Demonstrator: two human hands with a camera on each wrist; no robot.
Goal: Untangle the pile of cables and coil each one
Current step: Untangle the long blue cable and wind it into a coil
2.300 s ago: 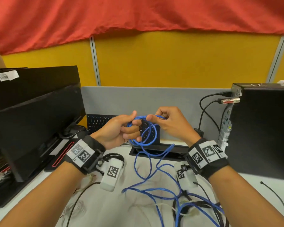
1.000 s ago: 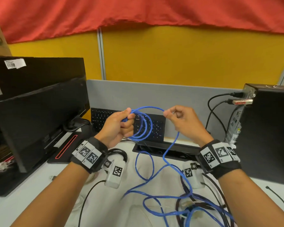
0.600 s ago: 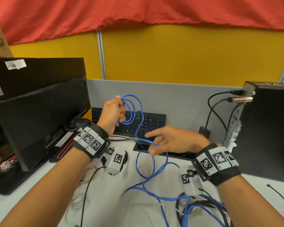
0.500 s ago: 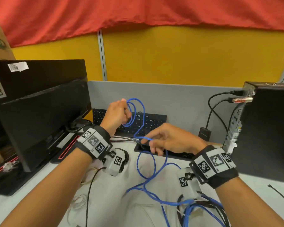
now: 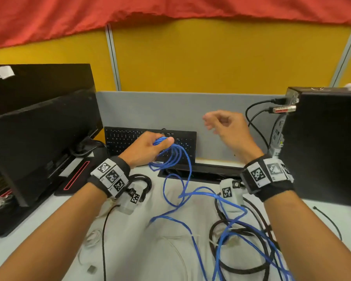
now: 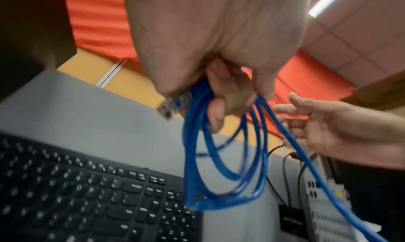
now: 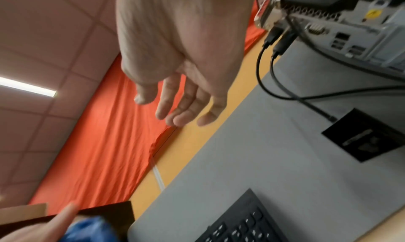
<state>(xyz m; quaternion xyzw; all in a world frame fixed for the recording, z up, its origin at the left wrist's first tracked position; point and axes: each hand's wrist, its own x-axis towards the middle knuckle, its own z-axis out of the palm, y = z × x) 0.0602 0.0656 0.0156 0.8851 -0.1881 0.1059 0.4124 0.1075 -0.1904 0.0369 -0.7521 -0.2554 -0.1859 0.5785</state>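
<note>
My left hand [image 5: 150, 146] grips several loops of the blue cable [image 5: 175, 157] above the keyboard, seen close in the left wrist view as blue cable loops [image 6: 221, 167] hanging from the left hand [image 6: 221, 93], with a clear plug [image 6: 173, 105] by the thumb. The rest of the blue cable trails down onto the desk into a tangle with black cables [image 5: 241, 238]. My right hand [image 5: 221, 126] hovers empty to the right, fingers loosely bent; the right wrist view shows the right hand [image 7: 181, 107] holding nothing.
A black keyboard [image 5: 130, 138] leans on the grey divider [image 5: 170, 110]. Black monitors [image 5: 39, 128] stand at left, a black computer case [image 5: 322, 142] with plugged cables at right. A coiled black cable [image 5: 144, 183] and thin white cable [image 5: 93, 238] lie on the white desk [image 5: 140, 230].
My right hand has let go of the blue cable and risen to the right, empty. My left hand has dropped lower with more loops gathered in it.
</note>
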